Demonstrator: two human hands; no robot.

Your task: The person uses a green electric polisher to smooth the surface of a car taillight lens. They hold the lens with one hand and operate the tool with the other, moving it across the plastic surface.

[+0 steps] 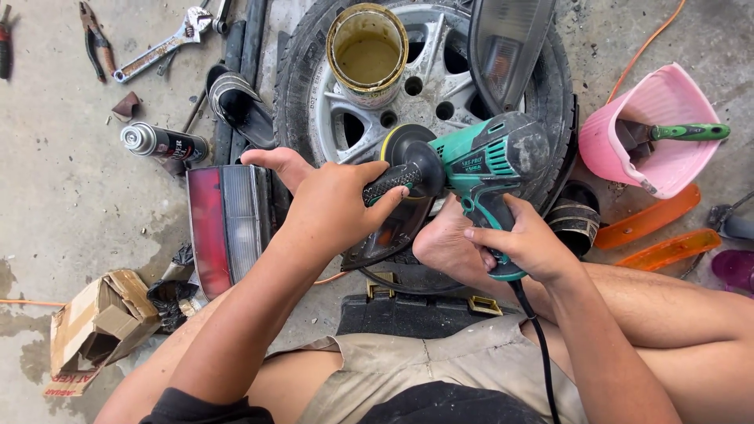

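Observation:
A green and black electric polisher (479,161) hangs over a smoked headlight lens (389,235) that rests against my bare foot (444,243). My left hand (334,200) grips the polisher's black side handle. My right hand (526,243) is wrapped around its green rear grip, from which a black cord runs down. The polisher's round pad sits against the lens. Behind the tool lies a car wheel (424,86) with a silver rim.
An open tin (367,51) stands on the wheel, next to another dark lens (506,43). A red tail light (224,224) and spray can (163,143) lie left. A pink bucket (656,129), orange strips, pliers, wrench, cardboard box (98,322) surround me.

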